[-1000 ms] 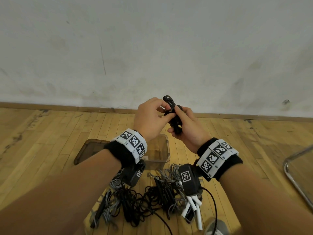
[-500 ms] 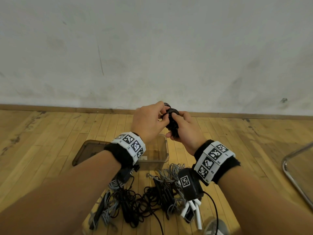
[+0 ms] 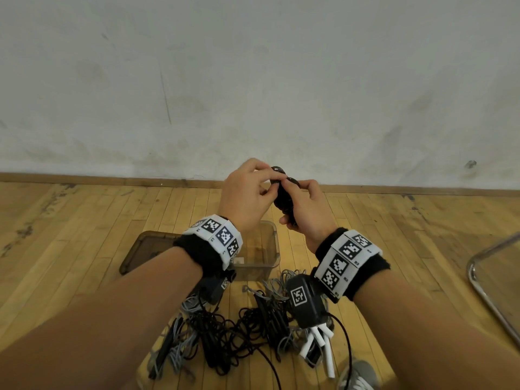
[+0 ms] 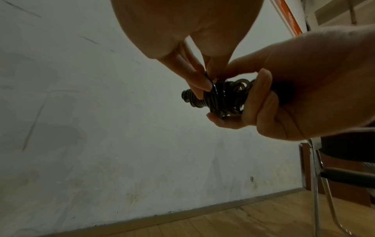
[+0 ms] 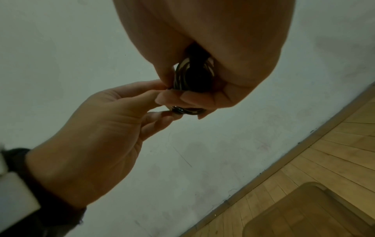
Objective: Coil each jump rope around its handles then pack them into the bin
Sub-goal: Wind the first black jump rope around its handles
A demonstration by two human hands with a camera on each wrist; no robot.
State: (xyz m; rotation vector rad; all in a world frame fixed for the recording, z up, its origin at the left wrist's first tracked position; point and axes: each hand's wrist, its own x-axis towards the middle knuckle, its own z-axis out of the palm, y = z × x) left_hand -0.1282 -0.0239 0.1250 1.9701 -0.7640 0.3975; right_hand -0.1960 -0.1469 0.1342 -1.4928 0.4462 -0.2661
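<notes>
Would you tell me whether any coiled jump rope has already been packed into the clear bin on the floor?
No, the head view shows the clear bin holding no rope, and the one coiled jump rope is held in both hands.

Below your arms runs a wooden plank floor (image 3: 84, 220) — on it sits a clear plastic bin (image 3: 270, 249), its brown lid (image 3: 140, 249) lying flat just beside it, and nearer you a tangled heap of jump ropes (image 3: 239, 333) — black, grey, white-handled.

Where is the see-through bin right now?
In the head view, the bin sits on the wooden floor below both hands, its lid to its left.
</notes>
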